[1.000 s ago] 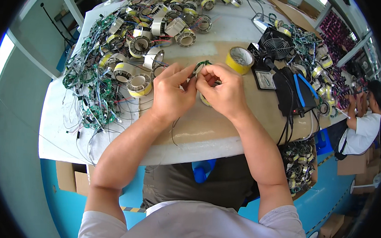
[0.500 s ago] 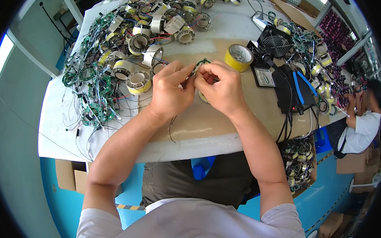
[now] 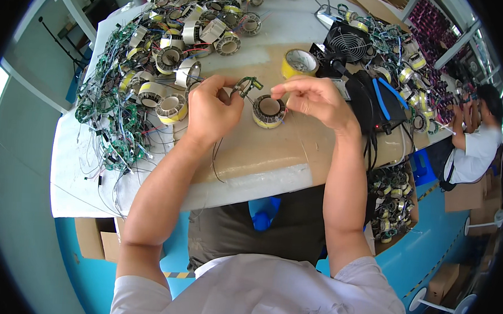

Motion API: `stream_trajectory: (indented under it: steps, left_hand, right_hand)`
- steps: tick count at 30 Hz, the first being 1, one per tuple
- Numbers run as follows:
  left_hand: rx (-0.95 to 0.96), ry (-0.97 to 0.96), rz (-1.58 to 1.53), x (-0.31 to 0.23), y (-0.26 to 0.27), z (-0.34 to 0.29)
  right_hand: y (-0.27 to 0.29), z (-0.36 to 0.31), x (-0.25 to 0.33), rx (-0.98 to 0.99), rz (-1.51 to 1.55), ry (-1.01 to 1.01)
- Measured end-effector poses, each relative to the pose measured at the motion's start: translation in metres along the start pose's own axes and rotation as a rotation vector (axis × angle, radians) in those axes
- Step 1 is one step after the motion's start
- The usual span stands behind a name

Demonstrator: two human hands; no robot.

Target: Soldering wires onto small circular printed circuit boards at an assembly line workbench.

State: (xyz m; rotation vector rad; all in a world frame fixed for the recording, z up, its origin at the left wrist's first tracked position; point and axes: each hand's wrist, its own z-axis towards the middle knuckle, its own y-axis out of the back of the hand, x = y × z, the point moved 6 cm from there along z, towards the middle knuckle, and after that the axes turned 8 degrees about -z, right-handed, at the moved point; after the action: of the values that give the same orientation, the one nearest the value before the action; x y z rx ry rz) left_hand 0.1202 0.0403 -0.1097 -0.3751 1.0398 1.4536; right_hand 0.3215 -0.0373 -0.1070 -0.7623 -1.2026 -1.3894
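Observation:
My left hand is closed on a small curved green circuit board with wires. One dark wire from it hangs down toward the table's front edge. Just right of the board, my right hand is held with fingers stretched and thumb apart, nothing visible between them. Between the hands a ring-shaped motor coil with yellow tape round its side stands on the brown work mat. Part of the board is hidden by my left fingers.
Many coils and a tangle of green boards cover the table's left side. A yellow tape roll, black fan and blue-handled tool lie to the right. A co-worker sits farther right.
My right hand has moved right, away from the left, and its fingers have opened. The board and coil, mostly covered before, now show. The whole view has shifted slightly.

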Motion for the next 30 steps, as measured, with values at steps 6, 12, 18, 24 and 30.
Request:
stream_trajectory:
  steps: [6,12,18,24,30]
  left_hand:
    - [0.066,0.155,-0.196,0.012,-0.004,0.0]
    - [-0.002,-0.022,-0.09,-0.001,-0.001,0.0]
    - [-0.08,-0.314,-0.068,-0.022,0.0,0.0]
    - [-0.091,-0.295,-0.06,-0.016,-0.006,0.0]
    - [-0.08,-0.215,-0.095,-0.01,-0.009,0.001]
  right_hand:
    - [-0.013,-0.011,-0.007,0.258,-0.122,-0.117]
    - [-0.022,-0.001,-0.008,0.018,-0.15,-0.1]
    - [-0.026,0.008,-0.009,-0.291,-0.057,-0.079]
    - [-0.036,0.012,-0.01,-0.423,-0.067,-0.088]
    - [-0.038,0.012,-0.003,-0.474,-0.213,0.075]
